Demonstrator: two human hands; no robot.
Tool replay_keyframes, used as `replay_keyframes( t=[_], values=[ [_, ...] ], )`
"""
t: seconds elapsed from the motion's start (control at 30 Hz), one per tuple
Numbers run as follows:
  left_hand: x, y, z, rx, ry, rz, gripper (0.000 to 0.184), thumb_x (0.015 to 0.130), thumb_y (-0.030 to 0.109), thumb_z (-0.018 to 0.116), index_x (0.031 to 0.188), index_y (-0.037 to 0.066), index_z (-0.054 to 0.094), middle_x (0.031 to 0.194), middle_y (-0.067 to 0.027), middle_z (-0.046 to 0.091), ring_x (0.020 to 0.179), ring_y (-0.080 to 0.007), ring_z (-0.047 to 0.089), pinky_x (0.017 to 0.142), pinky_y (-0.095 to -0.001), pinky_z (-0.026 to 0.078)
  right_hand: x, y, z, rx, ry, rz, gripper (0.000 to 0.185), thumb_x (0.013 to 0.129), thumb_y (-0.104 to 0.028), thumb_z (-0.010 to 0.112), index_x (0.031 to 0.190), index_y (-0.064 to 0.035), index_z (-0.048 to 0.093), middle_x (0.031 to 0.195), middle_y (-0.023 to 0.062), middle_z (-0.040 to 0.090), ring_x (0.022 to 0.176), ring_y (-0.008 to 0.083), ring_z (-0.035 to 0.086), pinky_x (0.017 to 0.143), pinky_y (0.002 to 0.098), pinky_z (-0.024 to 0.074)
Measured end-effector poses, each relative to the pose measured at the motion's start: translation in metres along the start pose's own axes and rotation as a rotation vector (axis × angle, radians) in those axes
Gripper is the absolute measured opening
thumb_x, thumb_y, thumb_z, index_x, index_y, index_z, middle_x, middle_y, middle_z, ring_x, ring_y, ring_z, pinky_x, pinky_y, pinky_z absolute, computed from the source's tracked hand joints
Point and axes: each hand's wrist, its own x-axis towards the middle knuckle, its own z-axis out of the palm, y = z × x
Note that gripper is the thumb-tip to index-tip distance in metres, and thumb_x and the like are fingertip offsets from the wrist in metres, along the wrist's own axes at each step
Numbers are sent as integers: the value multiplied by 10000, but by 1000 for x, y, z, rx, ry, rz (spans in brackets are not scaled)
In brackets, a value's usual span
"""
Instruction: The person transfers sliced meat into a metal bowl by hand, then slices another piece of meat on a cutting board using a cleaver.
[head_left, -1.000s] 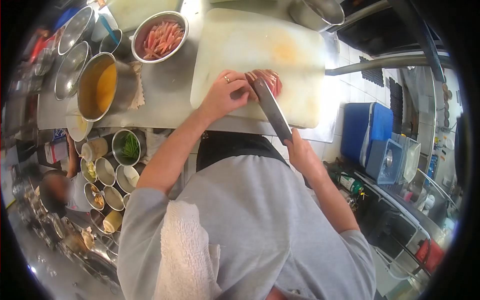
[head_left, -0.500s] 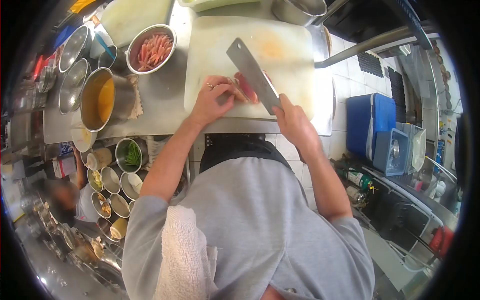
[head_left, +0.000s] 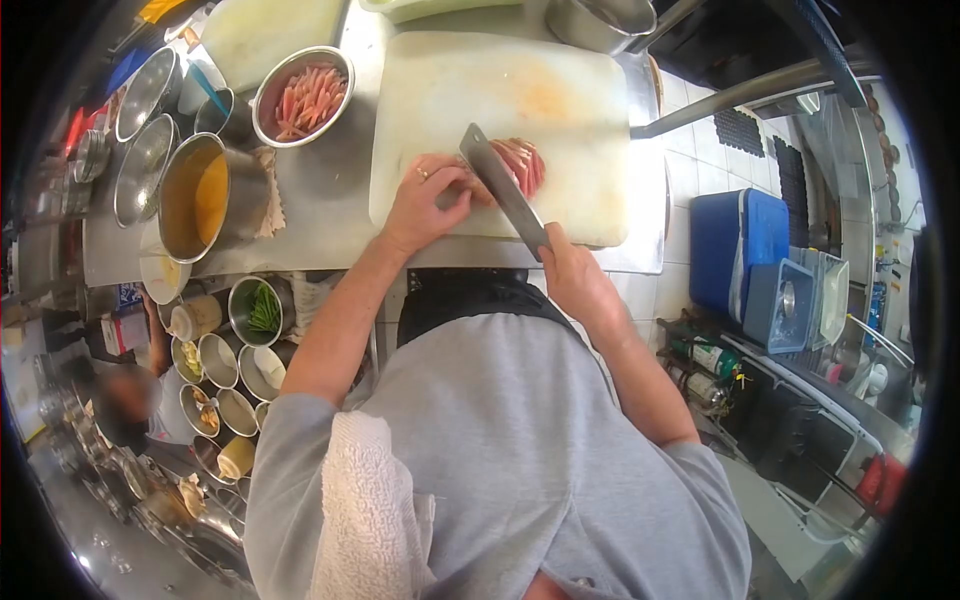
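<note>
A white cutting board (head_left: 440,100) lies on the steel counter in front of me. My right hand (head_left: 575,270) is closed round the handle of a cleaver (head_left: 502,185), whose blade slants up and left across the board. To the right of the blade fans a row of sliced reddish-pink meat (head_left: 525,165). My left hand (head_left: 430,200), with a ring on one finger, presses curled fingers on the uncut end of the meat just left of the blade. The fingertips and most of that end are partly hidden by the hand and blade.
A steel bowl of pink meat strips (head_left: 312,98) stands left of the board, near a pot of orange liquid (head_left: 200,200). A bowl of green vegetables (head_left: 262,312) sits lower left. A co-worker (head_left: 125,395) is at far left. A blue cooler (head_left: 722,250) stands on the right.
The cleaver has shifted slightly left and down, toward my left hand. More of the sliced meat shows to the right of the blade. My left hand stays nearly in place.
</note>
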Motion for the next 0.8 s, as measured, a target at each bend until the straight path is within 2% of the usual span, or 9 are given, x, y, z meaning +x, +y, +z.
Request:
replay_keyframes(
  t=[0.17, 0.27, 0.53, 0.67, 0.8],
  values=[
    [3, 0, -2, -12, -15, -4, 264, 719, 35, 764, 964, 41, 665, 1053, -103, 674, 1005, -306, 623, 881, -394, 521, -30, 3, -11, -72, -197, 236, 191, 991, -105, 535, 1114, 7, 441, 760, 327, 613, 759, 533, 596, 653, 619, 403],
    [3, -2, -2, -12, -19, 13, 268, 724, 39, 766, 974, 38, 670, 1060, -104, 683, 1006, -307, 628, 878, -394, 526, -34, 31, -7, 35, -30, 37, 179, 992, -117, 528, 1092, -25, 412, 734, 330, 604, 734, 545, 577, 608, 628, 398],
    [5, -2, -4, -14, -50, 44, 301, 722, 41, 775, 1009, 33, 684, 1092, -104, 691, 1001, -314, 641, 875, -402, 537, 3, -37, -22, -92, -54, 38, 121, 992, -73, 494, 1064, -16, 415, 667, 294, 582, 678, 499, 596, 631, 606, 432],
    [6, -4, -6, -15, -70, 48, 307, 722, 45, 775, 1016, 36, 684, 1088, -106, 691, 1004, -319, 644, 878, -407, 539, 7, -35, -16, -108, -85, -1, 110, 990, -66, 477, 1054, -12, 406, 662, 287, 593, 673, 492, 604, 636, 605, 446],
    [6, -8, -3, -48, -81, 31, 324, 724, 53, 774, 1033, 41, 679, 1099, -107, 688, 1016, -319, 643, 884, -412, 538, -4, -42, -20, -174, -169, 99, 116, 987, -61, 473, 1052, -4, 395, 655, 289, 592, 679, 497, 608, 644, 610, 449]
  ],
)
